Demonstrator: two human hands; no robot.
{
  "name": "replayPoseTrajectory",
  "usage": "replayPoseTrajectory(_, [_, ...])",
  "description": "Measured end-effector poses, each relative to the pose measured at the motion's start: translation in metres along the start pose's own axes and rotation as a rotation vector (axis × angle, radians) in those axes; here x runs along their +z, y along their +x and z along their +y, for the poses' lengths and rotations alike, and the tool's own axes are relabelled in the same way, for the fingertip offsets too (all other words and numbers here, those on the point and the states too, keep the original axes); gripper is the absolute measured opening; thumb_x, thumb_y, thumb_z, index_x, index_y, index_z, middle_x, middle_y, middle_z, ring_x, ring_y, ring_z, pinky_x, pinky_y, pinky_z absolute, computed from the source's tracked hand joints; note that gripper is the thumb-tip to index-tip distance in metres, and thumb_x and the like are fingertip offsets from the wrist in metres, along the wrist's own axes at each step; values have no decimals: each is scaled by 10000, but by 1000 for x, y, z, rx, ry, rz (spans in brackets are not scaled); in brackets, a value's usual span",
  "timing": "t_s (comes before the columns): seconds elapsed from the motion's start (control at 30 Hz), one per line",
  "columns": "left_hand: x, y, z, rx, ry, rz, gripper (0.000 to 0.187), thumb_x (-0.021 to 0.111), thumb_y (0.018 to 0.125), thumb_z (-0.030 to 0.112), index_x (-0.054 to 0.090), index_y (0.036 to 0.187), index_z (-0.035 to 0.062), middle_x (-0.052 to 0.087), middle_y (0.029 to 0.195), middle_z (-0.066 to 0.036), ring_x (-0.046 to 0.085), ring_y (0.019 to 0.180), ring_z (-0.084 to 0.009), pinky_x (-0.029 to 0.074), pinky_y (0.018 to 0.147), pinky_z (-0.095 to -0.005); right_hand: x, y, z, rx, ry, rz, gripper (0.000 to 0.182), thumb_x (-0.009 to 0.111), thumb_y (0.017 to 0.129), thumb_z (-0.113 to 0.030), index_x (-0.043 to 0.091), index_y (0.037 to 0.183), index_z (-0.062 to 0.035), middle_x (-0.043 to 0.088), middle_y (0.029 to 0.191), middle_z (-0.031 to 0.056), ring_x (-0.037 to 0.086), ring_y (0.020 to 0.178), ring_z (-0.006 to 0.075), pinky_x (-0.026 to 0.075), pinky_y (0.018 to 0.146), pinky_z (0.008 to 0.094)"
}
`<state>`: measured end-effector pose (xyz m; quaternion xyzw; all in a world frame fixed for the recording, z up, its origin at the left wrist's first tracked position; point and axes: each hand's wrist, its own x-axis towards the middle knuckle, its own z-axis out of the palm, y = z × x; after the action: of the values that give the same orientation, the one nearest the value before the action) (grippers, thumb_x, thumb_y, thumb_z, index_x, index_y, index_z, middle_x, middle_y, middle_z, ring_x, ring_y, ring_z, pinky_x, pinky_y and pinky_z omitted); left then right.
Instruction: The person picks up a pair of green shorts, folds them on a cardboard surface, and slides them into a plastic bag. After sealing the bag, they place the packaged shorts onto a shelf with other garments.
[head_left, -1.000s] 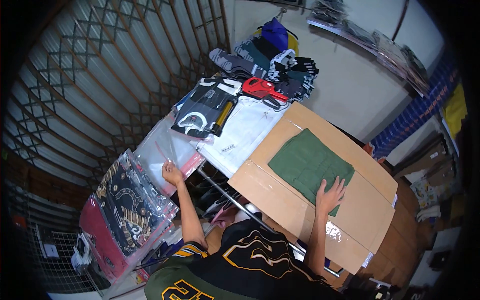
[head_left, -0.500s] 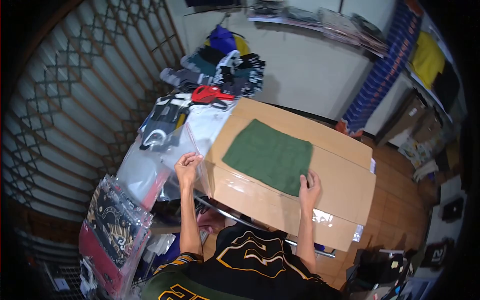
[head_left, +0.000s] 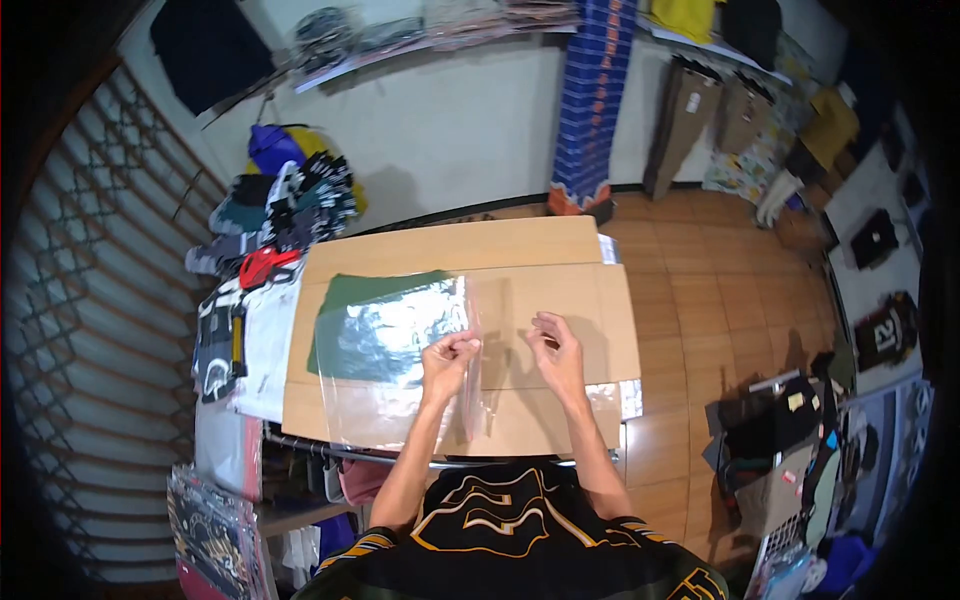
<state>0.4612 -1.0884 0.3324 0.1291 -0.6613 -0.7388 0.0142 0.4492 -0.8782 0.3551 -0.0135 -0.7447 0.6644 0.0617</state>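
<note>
A clear plastic bag (head_left: 385, 410) hangs from my left hand (head_left: 447, 368), which pinches it near its right edge. Through the film shows a folded green cloth garment (head_left: 340, 292), lying on the left half of the cardboard (head_left: 560, 285) that covers the table. The bag overlaps most of the garment in this view. To the right of the bag's edge, my right hand (head_left: 560, 358) is raised over the cardboard. Its fingers are bent but apart, and nothing is in them.
A red tape dispenser (head_left: 268, 268) rests on white cloth at the table's left, below a bunch of hanging socks (head_left: 300, 200). Packaged garments (head_left: 215, 530) stand lower left. Tiled floor (head_left: 700, 330) borders the table on the right; clothes (head_left: 780, 430) are piled beyond.
My left hand has brought the plastic bag rightward from beside the table to over the green garment. My right hand has come off the garment's edge. The view has swung right.
</note>
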Motion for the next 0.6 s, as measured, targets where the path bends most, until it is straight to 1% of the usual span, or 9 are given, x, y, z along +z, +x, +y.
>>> replayPoseTrajectory(0.03, [16,-2,-7,6,60,-29,251,750,884,39,697,1105,-70,659,826,0,568,709,-46,487,646,-204,-10,3,-1,-51,-85,-9,487,735,875,-178,573,1302,-10,691,1189,211,688,1041,299,534,910,405])
replayPoseTrajectory(0.1, [48,-9,-14,11,122,-78,229,729,896,39,701,1093,-74,666,842,-19,579,704,-59,497,645,-218,-25,7,-10,-77,-135,2,546,752,858,-187,549,1339,-25,681,1206,216,688,1034,310,535,902,410])
replayPoseTrajectory(0.17, [76,-16,-16,216,198,-118,195,701,901,51,720,1056,-65,670,871,-60,606,705,-92,518,651,-251,-41,14,-11,-133,-194,-31,703,776,800,-164,483,1434,-81,653,1251,222,678,1033,348,537,899,427])
replayPoseTrajectory(0.3, [111,-30,0,263,453,-245,184,702,876,66,748,1035,-15,648,850,-92,628,704,-133,528,657,-266,-72,24,-8,-121,-265,-55,726,742,785,-102,465,1456,-112,654,1244,209,664,1055,371,538,908,425])
replayPoseTrajectory(0.4, [123,-35,4,258,534,-342,175,704,896,57,736,1042,-34,611,859,-60,585,735,-91,503,662,-242,-97,33,3,-168,-301,-114,707,699,771,-42,494,1443,-125,642,1270,199,650,1081,386,538,920,413])
replayPoseTrajectory(0.47, [128,-34,7,289,516,-366,188,710,886,55,735,1052,-31,604,848,-62,587,728,-98,504,644,-249,-110,38,11,-134,-358,-190,552,686,797,-45,606,1341,-97,658,1239,187,661,1051,374,543,880,400])
replayPoseTrajectory(0.5, [130,-33,9,283,570,-415,186,712,881,52,739,1048,-26,604,843,-66,592,729,-104,506,643,-252,-114,40,15,-130,-353,-185,552,686,797,-45,606,1341,-97,658,1239,187,661,1051,374,543,880,400])
replayPoseTrajectory(0.57, [133,-35,12,272,627,-469,184,714,875,48,743,1043,-21,604,837,-71,596,730,-110,508,643,-255,-121,40,18,-122,-383,-107,326,692,822,-85,729,1145,-71,700,1129,174,687,967,354,545,824,397])
replayPoseTrajectory(0.6, [135,-36,14,285,657,-527,227,703,864,46,731,1084,-2,621,864,-96,623,730,-164,530,662,-285,-125,39,16,-118,-379,-104,326,692,822,-85,729,1145,-71,700,1129,174,687,967,354,545,824,397])
